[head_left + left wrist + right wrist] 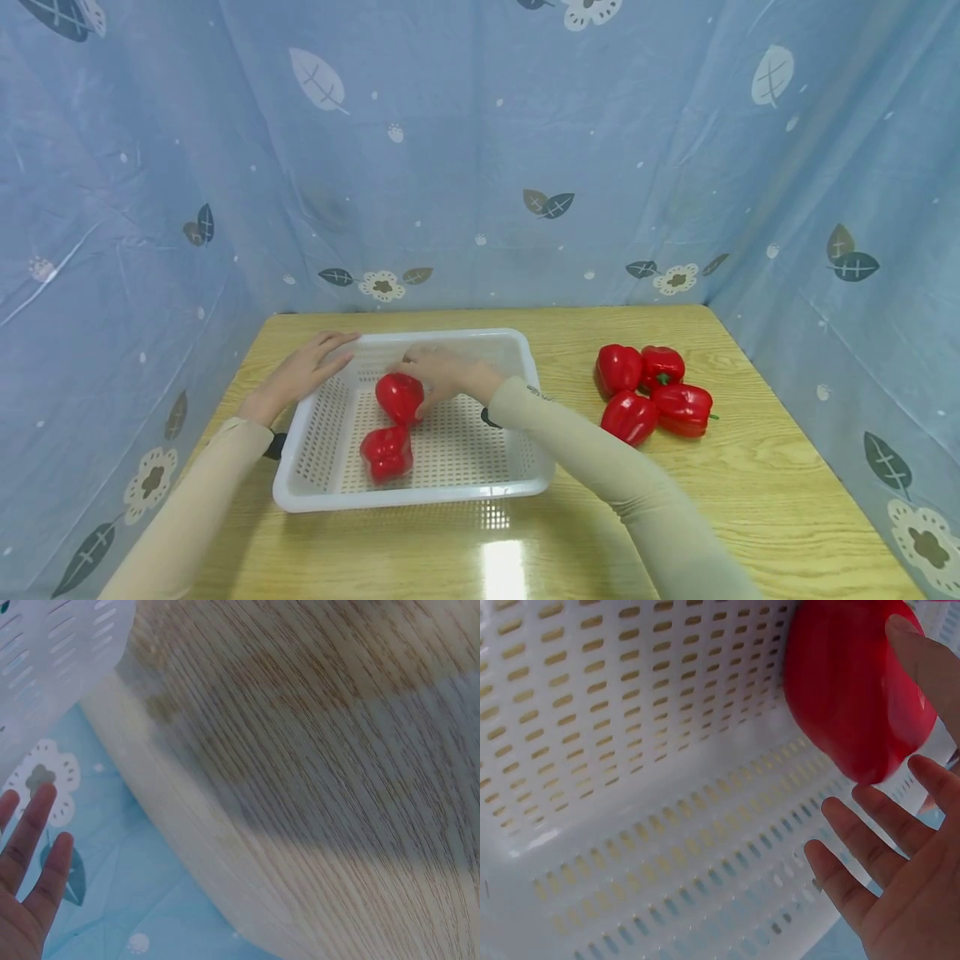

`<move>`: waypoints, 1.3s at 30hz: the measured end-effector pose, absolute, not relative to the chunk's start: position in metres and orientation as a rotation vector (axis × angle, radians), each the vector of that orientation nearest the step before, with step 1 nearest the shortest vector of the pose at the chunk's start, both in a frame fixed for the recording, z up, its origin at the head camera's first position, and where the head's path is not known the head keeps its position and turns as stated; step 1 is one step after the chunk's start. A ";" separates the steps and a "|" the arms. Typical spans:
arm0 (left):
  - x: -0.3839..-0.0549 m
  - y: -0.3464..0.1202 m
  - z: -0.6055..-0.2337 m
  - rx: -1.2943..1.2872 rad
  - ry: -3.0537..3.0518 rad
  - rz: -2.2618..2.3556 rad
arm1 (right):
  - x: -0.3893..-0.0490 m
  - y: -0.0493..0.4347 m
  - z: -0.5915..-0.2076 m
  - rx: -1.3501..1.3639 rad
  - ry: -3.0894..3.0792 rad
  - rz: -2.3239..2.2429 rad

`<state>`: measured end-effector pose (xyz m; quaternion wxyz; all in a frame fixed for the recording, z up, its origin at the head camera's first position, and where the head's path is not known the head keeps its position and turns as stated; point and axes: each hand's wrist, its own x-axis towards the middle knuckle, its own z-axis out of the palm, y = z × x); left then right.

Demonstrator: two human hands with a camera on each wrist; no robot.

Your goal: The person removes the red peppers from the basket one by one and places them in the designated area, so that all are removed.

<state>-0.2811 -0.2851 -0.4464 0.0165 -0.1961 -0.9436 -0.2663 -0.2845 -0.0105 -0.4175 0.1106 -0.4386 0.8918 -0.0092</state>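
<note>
Over the white plastic basket (412, 500), my right hand (442, 375) is at a red bell pepper (397, 396). In the right wrist view the thumb (922, 664) lies against that pepper (847, 690), while the other fingers (862, 840) are straight and spread beside its lower end. A second red bell pepper (387, 455) sits in the basket, just nearer to me. My left hand (303, 371) is at the basket's far left corner, its fingers extended over the rim and holding nothing; the left wrist view shows them spread (34, 840).
Several red bell peppers (628, 417) form a cluster on the wooden table (750, 500), right of the basket. Blue curtains (480, 167) with leaf and flower prints hang behind the table and along both sides.
</note>
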 end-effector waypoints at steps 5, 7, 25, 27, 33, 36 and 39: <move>-0.280 -0.285 -0.446 -0.620 -2.930 -0.824 | -0.281 -0.016 -0.421 -1.278 2.620 0.005; -0.280 -0.285 -0.446 -0.618 -2.930 -0.820 | -0.279 -0.018 -0.422 -1.283 2.625 0.030; -0.281 -0.286 -0.446 -0.618 -2.925 -0.822 | -0.273 -0.025 -0.426 -1.309 2.670 0.111; -0.281 -0.285 -0.446 -0.617 -2.928 -0.819 | -0.272 -0.025 -0.425 -1.317 2.675 0.114; -0.281 -0.285 -0.446 -0.618 -2.931 -0.810 | -0.271 -0.024 -0.420 -1.354 2.684 0.117; -0.280 -0.285 -0.446 -0.618 -2.931 -0.818 | -0.272 -0.022 -0.417 -1.369 2.688 0.101; -0.280 -0.284 -0.446 -0.616 -2.934 -0.825 | -0.272 -0.020 -0.414 -1.364 2.690 0.077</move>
